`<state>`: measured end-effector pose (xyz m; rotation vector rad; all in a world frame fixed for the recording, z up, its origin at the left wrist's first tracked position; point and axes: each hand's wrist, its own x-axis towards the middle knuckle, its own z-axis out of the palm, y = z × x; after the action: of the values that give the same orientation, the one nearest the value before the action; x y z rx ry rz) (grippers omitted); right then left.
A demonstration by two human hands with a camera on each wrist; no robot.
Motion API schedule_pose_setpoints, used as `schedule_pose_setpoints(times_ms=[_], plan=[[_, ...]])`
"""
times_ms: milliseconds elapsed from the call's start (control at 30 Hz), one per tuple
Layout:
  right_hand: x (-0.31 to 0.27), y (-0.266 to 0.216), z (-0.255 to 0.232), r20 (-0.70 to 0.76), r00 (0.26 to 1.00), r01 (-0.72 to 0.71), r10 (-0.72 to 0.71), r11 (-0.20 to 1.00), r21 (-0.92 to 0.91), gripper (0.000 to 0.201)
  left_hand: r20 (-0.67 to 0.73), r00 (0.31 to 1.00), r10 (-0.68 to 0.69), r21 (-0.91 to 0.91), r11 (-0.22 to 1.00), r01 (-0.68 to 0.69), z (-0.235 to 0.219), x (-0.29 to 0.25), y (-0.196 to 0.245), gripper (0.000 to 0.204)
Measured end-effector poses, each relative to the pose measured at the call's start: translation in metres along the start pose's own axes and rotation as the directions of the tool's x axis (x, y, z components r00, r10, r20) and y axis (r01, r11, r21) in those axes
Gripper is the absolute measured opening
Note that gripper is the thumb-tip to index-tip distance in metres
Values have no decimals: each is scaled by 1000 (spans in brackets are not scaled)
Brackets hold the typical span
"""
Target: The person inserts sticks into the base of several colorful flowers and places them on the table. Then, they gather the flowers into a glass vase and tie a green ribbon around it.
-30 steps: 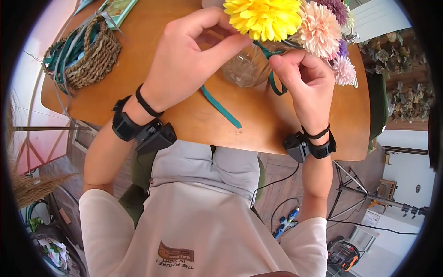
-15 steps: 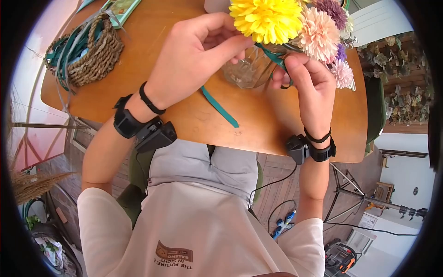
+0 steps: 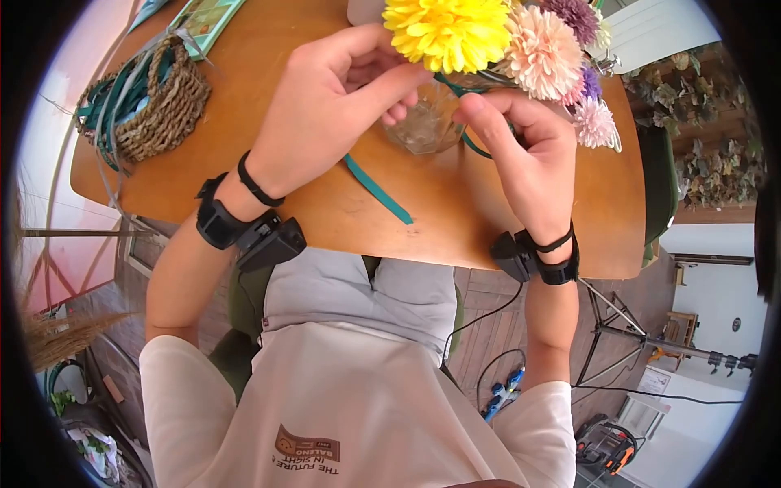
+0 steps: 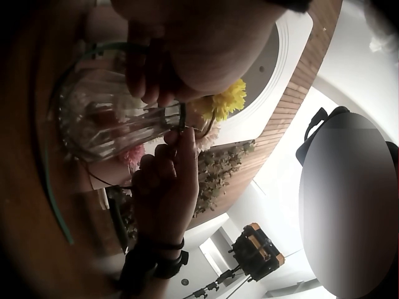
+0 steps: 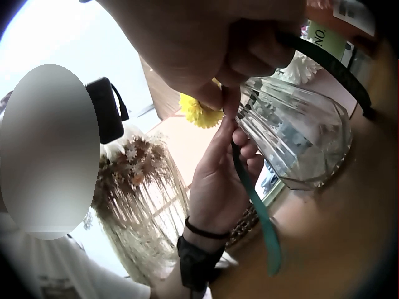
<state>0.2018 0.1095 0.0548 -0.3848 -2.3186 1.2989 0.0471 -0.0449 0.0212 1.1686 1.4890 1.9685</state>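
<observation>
A clear glass vase holds a yellow flower, a peach flower and smaller purple and pale pink blooms. Green ribbon is at its neck. The left hand pinches the ribbon just under the yellow flower; one ribbon tail hangs from it over the table. Against the neck's other side, the right hand grips the ribbon with curled fingers and thumb, a loop hanging below. In the right wrist view the green tail falls beside the glass vase. Fingers hide the crossing of the ribbon.
A woven basket with green and grey ribbons stands at the table's left, near a green box. The wooden table's front edge lies before the person's lap. A white sheet is at the back right.
Over the last half second the flowers and both hands have shifted slightly left in the head view. The right thumb has moved up toward the vase neck, and the ribbon loop shows below it again.
</observation>
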Motion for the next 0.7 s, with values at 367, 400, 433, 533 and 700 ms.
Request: schedule_pose_setpoints(times_ms=[367,400,433,533,700], plan=[[8,9,-3,-191,958,174,-216,962,-212,20,-16,1000,1,152,988,1,8,-4,4,18],[8,9,-2,-206,947,198,-248,952,-235,20,-12,1000,-6,194,981,8,9,-5,8,17],[9,8,-2,-204,941,215,-270,942,-257,20,-3,1000,-22,219,975,22,9,-6,11,18],[11,4,-5,-198,921,264,-336,911,-318,20,11,1000,-26,283,959,22,8,0,16,22],[21,9,-12,-136,911,321,-390,875,-363,18,107,994,25,455,887,-71,2,9,14,21]])
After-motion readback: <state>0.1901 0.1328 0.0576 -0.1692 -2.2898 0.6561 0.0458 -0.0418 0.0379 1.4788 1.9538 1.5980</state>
